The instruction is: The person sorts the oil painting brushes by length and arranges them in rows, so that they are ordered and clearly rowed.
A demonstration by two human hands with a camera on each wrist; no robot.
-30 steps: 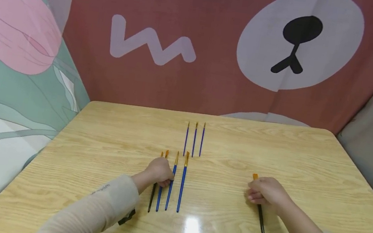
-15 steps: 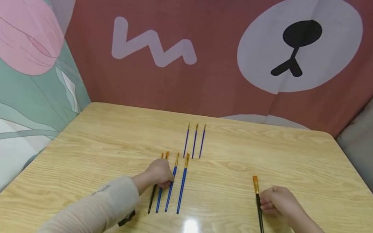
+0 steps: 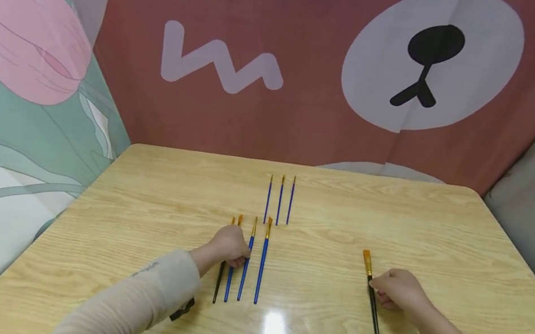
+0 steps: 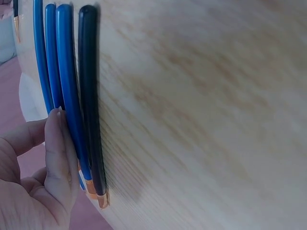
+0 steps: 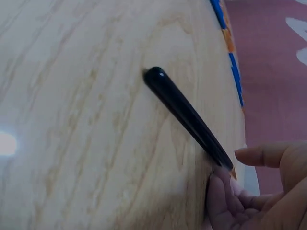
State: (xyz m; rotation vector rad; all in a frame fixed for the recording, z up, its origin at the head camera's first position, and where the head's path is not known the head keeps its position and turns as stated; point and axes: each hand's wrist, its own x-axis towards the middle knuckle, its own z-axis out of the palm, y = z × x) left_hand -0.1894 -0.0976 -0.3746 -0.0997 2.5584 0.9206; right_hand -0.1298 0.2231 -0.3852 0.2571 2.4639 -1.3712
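Several paintbrushes lie in a row at centre-left of the table. My left hand reaches over the row. Its thumb and fingertips pinch a blue-handled paintbrush, the handle running down into the fingertips in the left wrist view. Under the hand lie a black paintbrush and another blue one; a fourth, blue paintbrush is just right. Farther right, my right hand is beside a larger black-handled flat paintbrush, fingertips touching its handle. A gap separates thumb and fingers in the right wrist view.
Three thin dark-blue paintbrushes lie farther back on the wooden table. Behind the table hangs a red curtain with a bear print. Light glares on the tabletop near the front middle.
My right hand has drawn back from over the black flat paintbrush to its right side, then its fingertips have come back against the handle. My left hand and the brushes look unmoved.
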